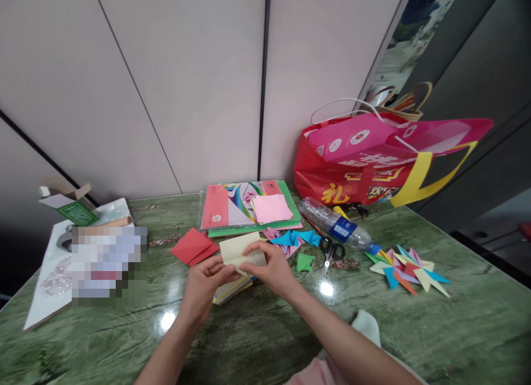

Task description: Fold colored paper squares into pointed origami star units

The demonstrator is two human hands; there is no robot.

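Observation:
Between my two hands is a pale yellow sheet of paper (238, 246) with a crease across its lower part. My left hand (207, 277) pinches its lower left edge with thumb and fingers. On the right side, my right hand (271, 266) grips the sheet, thumb low and fingers over the top. Just below the hands lies a stack of coloured paper (233, 291), partly hidden. A folded red paper (194, 246) rests to the left. To the right are blue folded pieces (292, 238), a small green folded piece (305, 262) and black-handled scissors (327, 252).
Behind stands a packet of craft paper (218, 205) with pink sheets (274, 208) on top. A plastic bottle (336, 224) lies right of it, before a red gift bag (323, 177). Paper stars (415, 269) sit far right. A green box (77, 211) and white board (47, 285) are left.

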